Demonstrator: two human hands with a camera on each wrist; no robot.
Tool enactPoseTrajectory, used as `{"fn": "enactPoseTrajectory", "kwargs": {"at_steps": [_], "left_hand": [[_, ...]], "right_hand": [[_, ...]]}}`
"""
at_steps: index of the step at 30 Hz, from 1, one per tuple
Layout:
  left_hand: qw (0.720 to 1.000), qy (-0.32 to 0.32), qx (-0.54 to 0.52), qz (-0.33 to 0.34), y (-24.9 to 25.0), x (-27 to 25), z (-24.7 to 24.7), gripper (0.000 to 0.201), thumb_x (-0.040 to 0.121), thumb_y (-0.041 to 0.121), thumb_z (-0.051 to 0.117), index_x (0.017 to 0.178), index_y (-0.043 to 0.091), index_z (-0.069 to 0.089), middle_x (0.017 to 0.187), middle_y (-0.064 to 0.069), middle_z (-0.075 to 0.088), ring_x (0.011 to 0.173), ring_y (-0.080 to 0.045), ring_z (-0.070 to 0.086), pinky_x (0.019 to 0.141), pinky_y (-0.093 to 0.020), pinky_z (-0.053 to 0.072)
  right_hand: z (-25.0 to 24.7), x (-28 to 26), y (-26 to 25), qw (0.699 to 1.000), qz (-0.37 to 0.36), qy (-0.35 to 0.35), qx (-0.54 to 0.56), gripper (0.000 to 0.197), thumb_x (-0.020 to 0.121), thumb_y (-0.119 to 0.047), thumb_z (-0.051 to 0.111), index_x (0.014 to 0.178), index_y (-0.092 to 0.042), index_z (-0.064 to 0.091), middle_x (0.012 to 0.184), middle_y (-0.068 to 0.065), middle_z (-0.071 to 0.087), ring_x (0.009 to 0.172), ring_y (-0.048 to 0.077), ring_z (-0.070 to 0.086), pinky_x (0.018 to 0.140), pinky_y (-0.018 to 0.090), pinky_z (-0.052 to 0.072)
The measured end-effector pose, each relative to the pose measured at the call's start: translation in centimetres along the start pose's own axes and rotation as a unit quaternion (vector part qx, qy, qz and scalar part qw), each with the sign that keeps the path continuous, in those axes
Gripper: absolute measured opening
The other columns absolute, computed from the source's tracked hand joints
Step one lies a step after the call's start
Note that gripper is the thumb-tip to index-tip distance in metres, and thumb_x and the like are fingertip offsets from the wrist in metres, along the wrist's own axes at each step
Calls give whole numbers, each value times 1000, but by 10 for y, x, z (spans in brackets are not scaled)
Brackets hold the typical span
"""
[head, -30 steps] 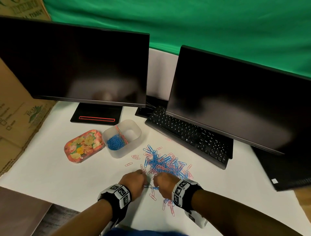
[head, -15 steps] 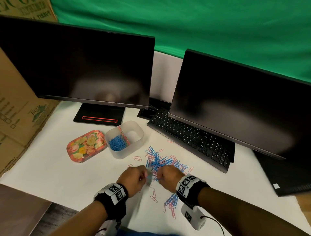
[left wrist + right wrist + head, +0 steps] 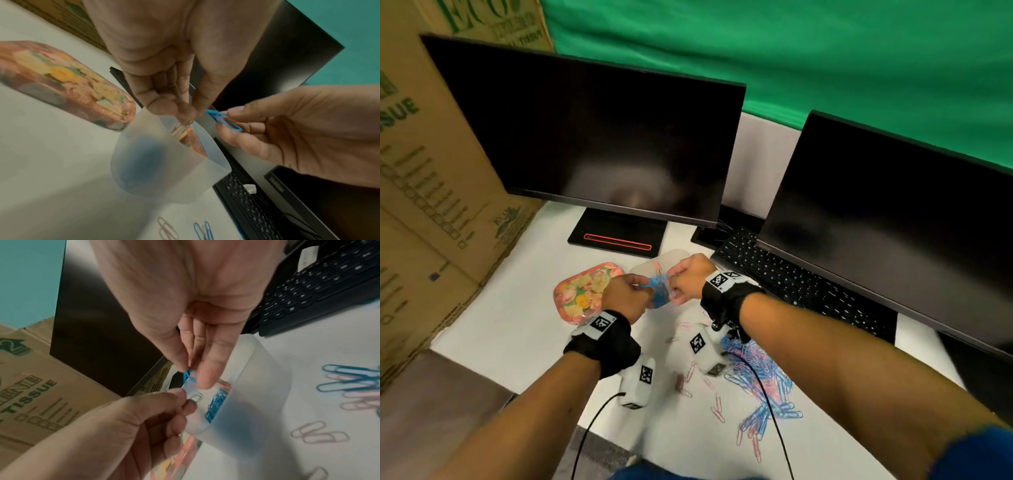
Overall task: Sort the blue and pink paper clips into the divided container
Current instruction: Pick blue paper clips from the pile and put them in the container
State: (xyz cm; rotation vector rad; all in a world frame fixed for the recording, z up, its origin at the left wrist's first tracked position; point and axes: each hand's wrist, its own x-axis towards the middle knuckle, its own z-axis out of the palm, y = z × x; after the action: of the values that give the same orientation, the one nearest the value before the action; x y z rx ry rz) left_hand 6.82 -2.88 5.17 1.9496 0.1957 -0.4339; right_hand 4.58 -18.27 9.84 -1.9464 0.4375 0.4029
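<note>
Right hand (image 3: pixel 205 331) pinching a small blue wire paper clip (image 3: pixel 190 377) in a narrow grip, just above the frosted translucent plastic divided container (image 3: pixel 242 402); left hand (image 3: pixel 131 428) pinching a pale clip (image 3: pixel 194 396) hooked to it, colour unclear. Inside the container: a heap of blue clips (image 3: pixel 216 404) and some pink. Still unsorted beside the container on the white counter (image 3: pixel 517 342): a large mixed blue-and-pink pile (image 3: pixel 767 387). Probably well short of halfway.
</note>
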Motion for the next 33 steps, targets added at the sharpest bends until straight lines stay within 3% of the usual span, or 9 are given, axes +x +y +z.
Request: {"fn": "enactPoseTrajectory", "kwargs": {"at_steps": [4,8,11,14,17,19,22,25,33], "left_hand": [[999,6,41,13,-3,5,-1,20,76,11,70,94,19,66,83,-13,72,74,-28,69,71,-34,56],[989,12,97,107,-5,-12,8,13,80,9,65,87,19,69,79,-1,68,74,-18,64,73,-27,51],[975,-62,119,174,-6,-31,30,11,81,8,66,81,19,67,74,10,65,65,-1,58,69,-17,47],[950,-141,184,210,-13,-41,59,15,80,12,67,78,27,64,69,14,62,57,6,54,62,-10,41],[921,-186,247,238,-19,-46,88,18,79,12,64,77,30,62,72,13,62,61,0,55,69,-20,46],[899,-187,311,246,-21,-46,101,19,82,13,60,91,29,66,90,8,65,81,-12,62,78,-28,51],[854,-198,420,236,-22,-41,118,38,87,11,55,118,33,61,123,0,54,108,-22,60,92,-34,50],[799,-240,495,243,-27,-37,125,47,88,14,56,128,39,55,133,-3,46,117,-26,56,98,-38,48],[787,-207,524,250,-40,-39,114,14,86,22,59,96,27,68,112,-1,57,99,-24,61,81,-31,49]], "right_hand": [[-3,7,-2,999,8,16,-27,18,82,0,61,73,-16,64,75,12,69,64,24,69,68,39,62],[-26,-14,29,997,29,36,-55,28,87,2,54,70,-19,63,74,10,67,56,22,63,51,27,55],[-51,-34,70,982,29,69,-171,24,84,-9,56,71,-23,69,80,-1,71,74,21,70,68,31,60],[-68,-58,115,971,58,84,-218,25,83,-12,52,81,-21,75,88,-5,73,77,13,65,75,20,54],[-80,-78,158,969,92,74,-218,22,83,-13,52,78,-30,66,90,-2,71,82,18,65,77,24,55],[-82,-87,177,963,114,74,-232,20,85,-18,53,96,-29,65,103,1,68,93,22,63,82,28,54],[-80,-101,196,951,110,92,-274,37,89,-27,56,126,-30,52,124,1,55,111,22,57,92,29,48],[-70,-112,209,945,56,58,-318,48,91,-30,55,136,-39,42,130,0,46,122,22,47,103,35,42],[-68,-126,226,912,-18,30,-409,32,90,-18,51,118,-29,61,138,2,42,124,26,42,104,32,38]]}}
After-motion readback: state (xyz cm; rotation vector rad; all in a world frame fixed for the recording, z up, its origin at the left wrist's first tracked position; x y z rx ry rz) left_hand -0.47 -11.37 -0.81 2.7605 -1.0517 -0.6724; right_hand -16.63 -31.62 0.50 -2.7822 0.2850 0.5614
